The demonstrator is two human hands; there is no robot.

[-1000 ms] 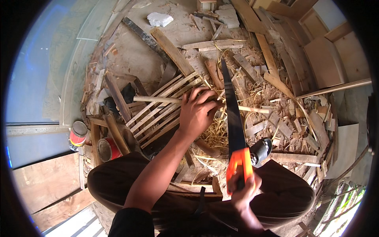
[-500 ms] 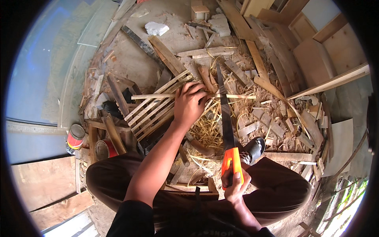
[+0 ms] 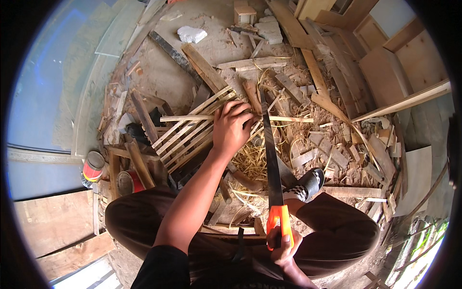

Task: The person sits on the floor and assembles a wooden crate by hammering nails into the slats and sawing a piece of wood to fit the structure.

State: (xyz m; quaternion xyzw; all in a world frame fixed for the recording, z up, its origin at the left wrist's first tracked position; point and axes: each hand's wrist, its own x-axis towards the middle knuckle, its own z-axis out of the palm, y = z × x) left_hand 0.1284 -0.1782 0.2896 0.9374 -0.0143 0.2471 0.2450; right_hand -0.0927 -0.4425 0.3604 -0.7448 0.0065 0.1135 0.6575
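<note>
1. The left hand (image 3: pixel 232 127) reaches forward on a nearly straight arm, palm down, its fingers curled and pressing a thin wooden strip (image 3: pixel 192 117) that lies crosswise.
2. That grip is closed over the strip; the strip runs out to both sides of the hand, one end over the slatted frame (image 3: pixel 185 137), the other past the saw blade.
3. The right hand (image 3: pixel 284 245) is drawn back close to the body, between the knees, fist wrapped tight around the orange handle (image 3: pixel 279 221) of a hand saw (image 3: pixel 270 149).
4. The blade runs straight ahead from that fist and meets the strip just beside the left hand's fingertips, on their right.
5. One saw and one held strip are in view.
6. The slatted frame under and left of the left hand is a single piece; it shows about six parallel slats, though the hand hides part of it.
7. Two tins (image 3: pixel 94 167) stand well to the left of the left forearm, near the left knee, one beside the other.
8. One dark shoe with a checkered edge (image 3: pixel 308 185) rests just right of the blade, ahead of the right hand.
9. Straw-like shavings (image 3: pixel 250 161) lie in a heap below the left hand, between the forearm and the blade.
10. Loose offcuts and boards beyond both hands are too many to count.
</note>
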